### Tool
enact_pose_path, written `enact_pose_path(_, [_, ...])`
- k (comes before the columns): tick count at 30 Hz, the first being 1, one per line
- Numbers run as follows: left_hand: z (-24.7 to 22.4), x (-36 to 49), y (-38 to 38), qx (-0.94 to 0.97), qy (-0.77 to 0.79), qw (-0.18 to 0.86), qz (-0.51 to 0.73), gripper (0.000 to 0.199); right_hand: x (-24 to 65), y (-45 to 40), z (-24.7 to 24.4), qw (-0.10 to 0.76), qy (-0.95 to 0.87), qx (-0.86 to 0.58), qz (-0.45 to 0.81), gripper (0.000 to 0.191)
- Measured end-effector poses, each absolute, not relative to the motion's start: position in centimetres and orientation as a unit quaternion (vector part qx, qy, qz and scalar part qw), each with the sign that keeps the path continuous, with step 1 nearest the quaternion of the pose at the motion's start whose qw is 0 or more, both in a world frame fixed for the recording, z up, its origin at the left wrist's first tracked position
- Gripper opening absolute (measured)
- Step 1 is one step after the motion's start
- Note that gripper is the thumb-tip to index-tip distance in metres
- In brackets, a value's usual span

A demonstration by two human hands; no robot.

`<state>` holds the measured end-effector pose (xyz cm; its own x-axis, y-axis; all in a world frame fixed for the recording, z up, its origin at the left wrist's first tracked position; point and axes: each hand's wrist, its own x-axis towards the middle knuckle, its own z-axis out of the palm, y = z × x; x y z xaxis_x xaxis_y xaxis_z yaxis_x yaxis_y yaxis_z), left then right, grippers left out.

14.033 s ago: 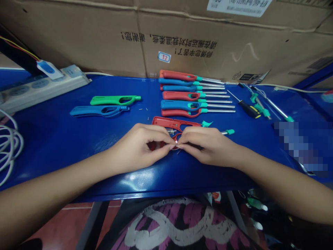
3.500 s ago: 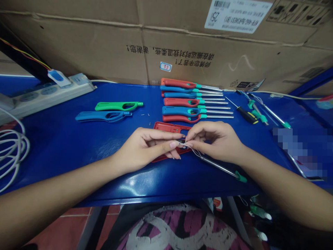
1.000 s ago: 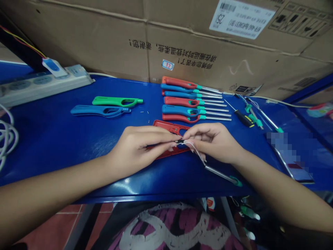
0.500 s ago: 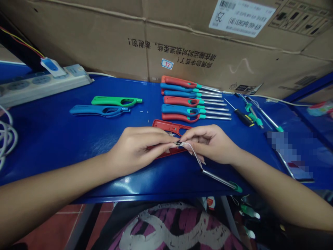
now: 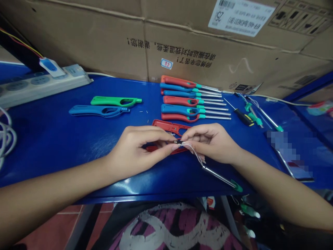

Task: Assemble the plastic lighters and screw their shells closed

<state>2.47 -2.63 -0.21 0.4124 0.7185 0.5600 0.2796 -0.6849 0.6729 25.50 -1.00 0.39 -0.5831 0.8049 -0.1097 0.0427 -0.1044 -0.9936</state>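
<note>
My right hand pinches a small black part with a thin white wire between thumb and fingers. At the other end of that part, my left hand has its thumb and fingertips closed on it. From the part, the wire runs down to a metal lighter tube with a green end, lying on the table near its front edge. Beneath and behind my hands is an opened red lighter casing, its lower half mostly covered by my fingers.
Several red and blue long-neck lighters lie in a row at the back. A green casing and a blue casing lie left. A screwdriver and loose tubes are right. A power strip and a cardboard box border the table.
My left thumb and fingers have shifted slightly on the black part, showing more of its end. The right hand has hardly moved.
</note>
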Motion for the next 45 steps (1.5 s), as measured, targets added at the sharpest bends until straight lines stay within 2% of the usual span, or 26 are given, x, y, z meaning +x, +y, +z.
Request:
enact_pose_path(7, [0.0, 2.4, -2.6, 0.792, 0.313, 0.298, 0.430, 0.008, 25.5, -0.9, 0.5, 0.291, -0.611, -0.346, 0.650, 0.015])
enact_pose_path(17, [1.0, 2.8, -2.9, 0.668, 0.399, 0.496, 0.385, 0.008, 25.7, -0.7, 0.3, 0.292, -0.673, -0.338, 0.589, 0.033])
enact_pose_path(20, [0.9, 2.9, -2.7, 0.631, 0.413, 0.547, 0.365, 0.011, 25.7, -0.9, 0.3, 0.308, -0.730, -0.341, 0.506, 0.030])
enact_pose_path(26, [1.0, 3.1, -2.6, 0.582, 0.415, 0.612, 0.337, 0.018, 25.5, -1.4, -0.3, 0.359, -0.861, -0.287, 0.218, 0.017])
enact_pose_path(30, [1.1, 3.0, -2.6, 0.547, 0.419, 0.650, 0.322, 0.016, 25.4, -1.2, -0.2, 0.390, -0.870, -0.239, 0.185, 0.014])
enact_pose_path(38, [1.1, 3.0, -2.5, 0.508, 0.412, 0.690, 0.311, 0.014, 25.6, -1.2, -0.1, 0.379, -0.882, -0.234, 0.154, 0.013])
enact_pose_path(45, [0.8, 3.0, -2.5, 0.546, 0.404, 0.669, 0.301, 0.017, 26.6, -0.8, -0.3, 0.307, -0.929, -0.204, 0.038, 0.019])
